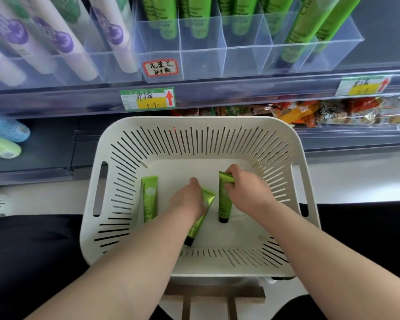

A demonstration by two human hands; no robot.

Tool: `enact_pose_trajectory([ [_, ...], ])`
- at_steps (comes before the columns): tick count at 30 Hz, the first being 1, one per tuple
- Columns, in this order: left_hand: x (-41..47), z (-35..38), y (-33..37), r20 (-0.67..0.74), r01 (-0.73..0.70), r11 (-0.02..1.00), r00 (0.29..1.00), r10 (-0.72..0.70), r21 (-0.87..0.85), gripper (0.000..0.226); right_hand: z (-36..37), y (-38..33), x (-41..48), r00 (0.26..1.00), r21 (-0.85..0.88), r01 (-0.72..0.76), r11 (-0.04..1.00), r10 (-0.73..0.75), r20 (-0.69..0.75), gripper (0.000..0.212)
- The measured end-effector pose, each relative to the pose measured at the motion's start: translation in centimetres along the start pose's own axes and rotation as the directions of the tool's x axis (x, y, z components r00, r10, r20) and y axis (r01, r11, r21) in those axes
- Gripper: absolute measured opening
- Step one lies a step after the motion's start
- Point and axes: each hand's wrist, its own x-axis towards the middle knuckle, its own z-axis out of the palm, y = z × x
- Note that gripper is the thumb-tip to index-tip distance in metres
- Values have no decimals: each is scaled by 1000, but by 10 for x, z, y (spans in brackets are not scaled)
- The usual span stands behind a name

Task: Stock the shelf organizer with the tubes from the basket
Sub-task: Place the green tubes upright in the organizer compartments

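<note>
Tube [224, 205] in right hand [247, 190], second tube [198, 225] in left hand [187, 199]

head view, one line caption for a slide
Left hand grips one green tube, right hand a second tube, in the white basket; a third tube lies loose.

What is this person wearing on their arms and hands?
Nothing that shows. Both forearms are bare up to the frame's edge, with no sleeves. The left hand and right hand have no gloves, and no watch, bracelet or ring is visible.
</note>
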Motion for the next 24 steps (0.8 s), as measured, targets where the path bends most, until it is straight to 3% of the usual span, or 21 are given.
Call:
enact_pose_trajectory([
  [2, 1, 4, 4, 12, -17, 999, 1000, 16, 50, 56, -2, -1, -2, 1000, 15, 4, 1000, -4, -25, 27],
  [5, -1, 3, 3, 24, -55, 990, 998, 53, 130, 28, -6, -3, -4, 998, 18, 24, 1000, -23, -50, 26],
  [7, -5, -3, 0, -18, -79, 992, 997, 81, 100, 24, -11, -5, -7, 997, 12, 41, 999, -40, -71, 24],
  [10, -17, -21, -7, -181, -143, 990, 974, 137, -19, 29, -20, -11, -12, 990, -7, 58, 998, -58, -127, 25],
  [12, -31, -37, -6, -305, -219, 972, 935, 183, -90, 38, -28, -17, -20, 982, 25, 66, 998, -60, -180, 28],
  [14, -48, -58, -1, -415, -318, 936, 880, 231, -154, 32, -40, -24, -29, 962, 91, 97, 991, -70, -264, 32],
  [19, -86, -117, 15, -635, -503, 817, 736, 236, -280, 14, -96, -41, -51, 846, 56, 209, 976, -151, -512, 32],
  [24, -126, -190, 35, -800, -608, 760, 563, 208, -230, 18, -170, -64, -75, 641, -85, 282, 956, -254, -724, 32],
])
